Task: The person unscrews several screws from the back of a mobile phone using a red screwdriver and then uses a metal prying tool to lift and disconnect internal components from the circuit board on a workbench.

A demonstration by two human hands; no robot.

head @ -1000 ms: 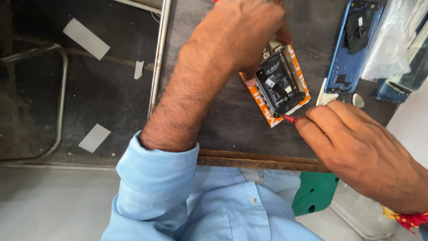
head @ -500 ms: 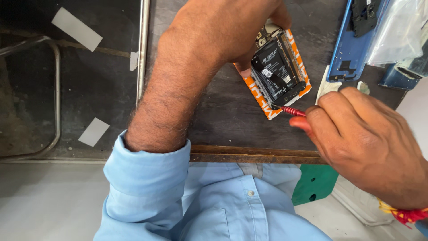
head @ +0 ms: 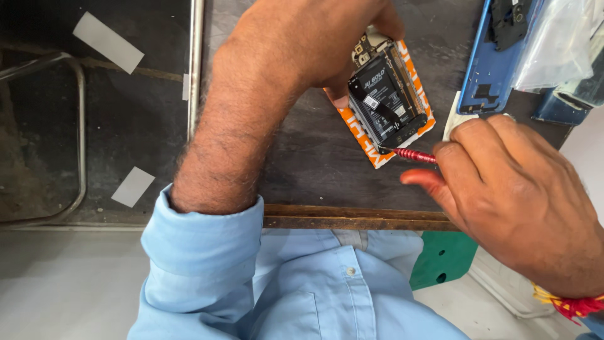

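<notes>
The opened phone [head: 389,101] lies on the dark table [head: 314,157], well up from its wooden front edge, and everything else is placed from it. Its back cover is already off: the black battery and the circuit board at the top end show bare inside an orange frame, so the opening-up looks done, while the inner parts are still seated in place. The left hand [head: 314,44] comes in from the phone's left and closes over its top left corner, fingers curled down on it and pinning it to the table. The right hand [head: 503,189] sits to the lower right of the phone, fingers pinched shut around a thin red screwdriver [head: 412,155] whose tip touches the phone's bottom edge, near the lower corner. By the look of it, work on the bottom screws or catch is in hand and not finished; whether any screw is out already cannot be told. To the upper right of the phone rests a blue back cover [head: 494,69], inside up, with a clear plastic bag [head: 557,44] just beyond it.
</notes>
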